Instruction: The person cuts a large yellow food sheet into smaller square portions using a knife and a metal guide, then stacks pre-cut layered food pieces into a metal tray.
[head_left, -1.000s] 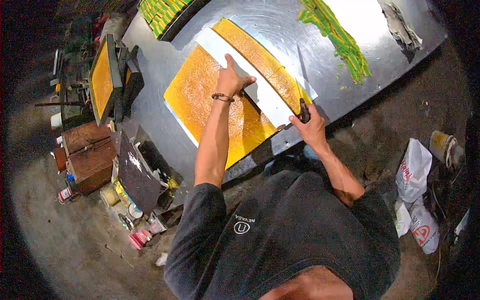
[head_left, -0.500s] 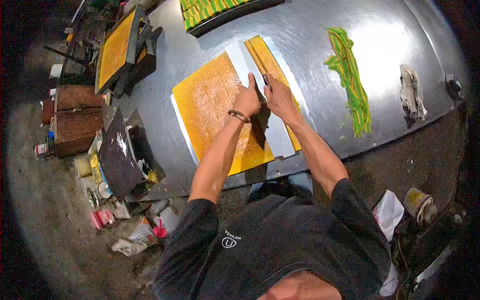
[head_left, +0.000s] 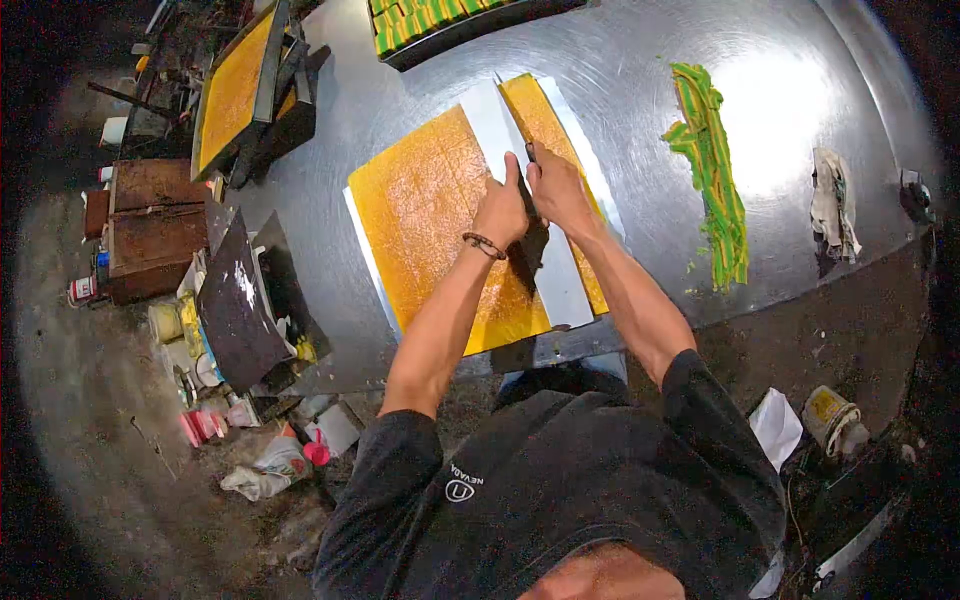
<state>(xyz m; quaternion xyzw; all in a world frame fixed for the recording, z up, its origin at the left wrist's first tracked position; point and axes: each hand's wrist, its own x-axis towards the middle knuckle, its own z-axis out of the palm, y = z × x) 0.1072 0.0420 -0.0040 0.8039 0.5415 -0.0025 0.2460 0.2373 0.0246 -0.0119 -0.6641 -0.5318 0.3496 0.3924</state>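
A golden-brown cake sheet (head_left: 410,200) lies on white paper on the metal table. Across it, toward its right side, runs a long flat white strip (head_left: 562,285). My left hand (head_left: 501,212) presses on this strip, fingers curled and thumb pointing away from me. In my right hand (head_left: 562,188) is a knife (head_left: 515,115), its dark handle mostly covered by the fingers. The thin blade points away from me along the strip's right edge, its tip near the far edge of the cake. A narrower piece of cake (head_left: 545,125) shows right of the blade.
On the metal table (head_left: 620,60), a pile of green-and-yellow cake trimmings (head_left: 712,180) and a crumpled cloth (head_left: 832,205) lie to the right. A tray of green-and-yellow pieces (head_left: 440,25) stands at the back. Another cake in a tray (head_left: 235,95) leans at left.
My right hand has moved slightly away from me along the strip, and the blade shows more clearly. The strip keeps its place on the cake. The whole view has shifted slightly.
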